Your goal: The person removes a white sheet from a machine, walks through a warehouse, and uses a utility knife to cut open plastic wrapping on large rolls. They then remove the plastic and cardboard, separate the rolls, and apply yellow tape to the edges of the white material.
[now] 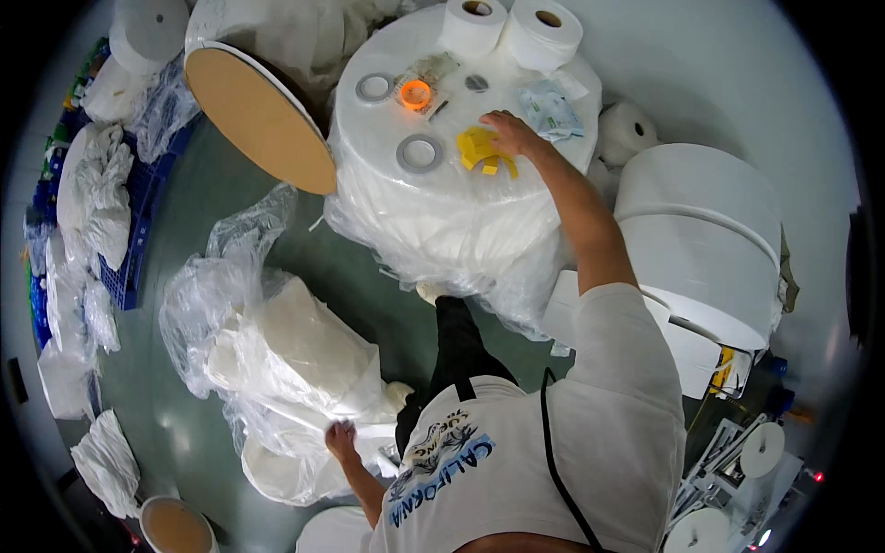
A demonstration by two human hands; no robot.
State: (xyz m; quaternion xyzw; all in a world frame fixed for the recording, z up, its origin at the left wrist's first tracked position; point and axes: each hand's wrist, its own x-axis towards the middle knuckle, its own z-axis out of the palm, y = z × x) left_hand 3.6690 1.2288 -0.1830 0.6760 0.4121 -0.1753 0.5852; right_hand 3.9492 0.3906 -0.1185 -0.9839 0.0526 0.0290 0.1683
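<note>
My right hand (514, 135) reaches over a large upright white roll (498, 217) wrapped in clear film. Its fingers are bent over the right side of a yellow tape dispenser (477, 147). Around the dispenser, on the roll's flat top, lie two grey tape rolls (418, 154), an orange tape roll (415, 94) and a pale blue and white packet (551, 111). Low on the left, my left hand (341, 441) hangs beside a bundle of white material in clear plastic (309, 346). Its fingers are too small and blurred to make out.
Two small white rolls (546, 33) stand at the far edge of the big roll's top. A round brown board (263, 120) leans against its left side. Large white rolls (696, 240) sit at right, above metal equipment (737, 465). A blue pallet (138, 217) with plastic-wrapped goods lies left.
</note>
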